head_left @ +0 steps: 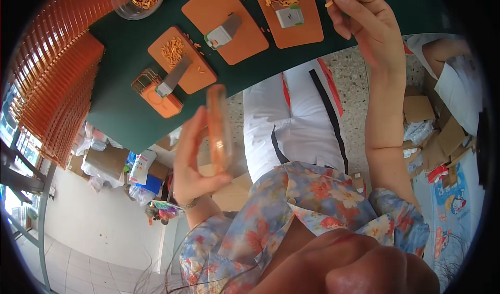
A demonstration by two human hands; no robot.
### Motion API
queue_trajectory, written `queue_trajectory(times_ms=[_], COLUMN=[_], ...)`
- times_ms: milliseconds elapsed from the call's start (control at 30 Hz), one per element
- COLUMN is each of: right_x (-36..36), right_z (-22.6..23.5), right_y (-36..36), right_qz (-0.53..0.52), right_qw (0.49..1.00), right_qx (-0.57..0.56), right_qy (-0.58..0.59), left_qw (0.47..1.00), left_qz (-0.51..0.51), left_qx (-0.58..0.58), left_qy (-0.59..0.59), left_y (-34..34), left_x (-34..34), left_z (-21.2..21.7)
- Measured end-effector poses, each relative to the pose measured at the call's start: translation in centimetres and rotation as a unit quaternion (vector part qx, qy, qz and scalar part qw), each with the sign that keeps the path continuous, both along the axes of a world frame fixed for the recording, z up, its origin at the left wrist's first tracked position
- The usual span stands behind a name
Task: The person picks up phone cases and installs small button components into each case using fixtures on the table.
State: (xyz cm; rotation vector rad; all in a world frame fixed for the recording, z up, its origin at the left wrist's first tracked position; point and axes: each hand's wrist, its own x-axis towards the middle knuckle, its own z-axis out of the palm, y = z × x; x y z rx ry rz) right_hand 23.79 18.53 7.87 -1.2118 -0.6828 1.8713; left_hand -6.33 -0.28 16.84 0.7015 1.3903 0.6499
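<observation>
My left hand (190,161) is raised in front of the table edge, fingers and thumb closed round a thin, see-through orange case (217,130) seen nearly edge-on. Over the far right of the table, my right hand (362,21) pinches a tiny gold-orange piece (329,4) between thumb and forefinger. Closest to that hand is an orange board (307,28) with a grey and green block (289,17) and a few gold pieces (284,1). Another orange board (245,44) bears a grey, flat-bladed tool (221,35).
A smaller orange board (200,73) holds a heap of gold pieces (173,49) and a flat metal strip. Beside it lies an orange case (164,102). A clear tub (125,10) of pieces and tall stacks of orange cases (67,101) occupy the green table's (117,112) left. A person's arm shows far right.
</observation>
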Motion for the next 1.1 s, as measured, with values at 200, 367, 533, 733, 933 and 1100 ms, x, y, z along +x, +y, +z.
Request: queue_trajectory(times_ms=[200,367,533,733,933,1100], right_x=[-0.6,-1.3,-2.1,-1.5,-3.5,-2.7], right_z=[0.7,0.7,0.6,1.9,3.8,3.4], right_y=[-0.8,-1.3,-1.2,-1.2,0.1,1.8], right_qz=[0.031,0.060,0.034,0.119,0.240,0.323], right_qw=[0.999,0.998,0.986,0.954,0.901,0.886], right_qx=[-0.007,0.007,0.092,0.102,0.222,0.166], right_qy=[0.015,-0.009,-0.135,-0.254,-0.286,-0.287], left_qw=[0.993,0.995,0.997,0.997,0.998,0.997], left_qz=[-0.113,-0.088,-0.062,-0.054,-0.013,-0.007], left_qx=[-0.033,-0.036,-0.046,-0.045,-0.055,-0.053], left_qy=[-0.004,-0.009,-0.018,-0.032,-0.038,-0.049], left_y=[-1.6,-3.0,-3.3,-3.5,-4.1,-3.8], left_x=[1.9,1.6,1.4,2.0,2.7,3.5], left_z=[-2.9,-3.9,-4.3,-5.9,-7.0,-7.7])
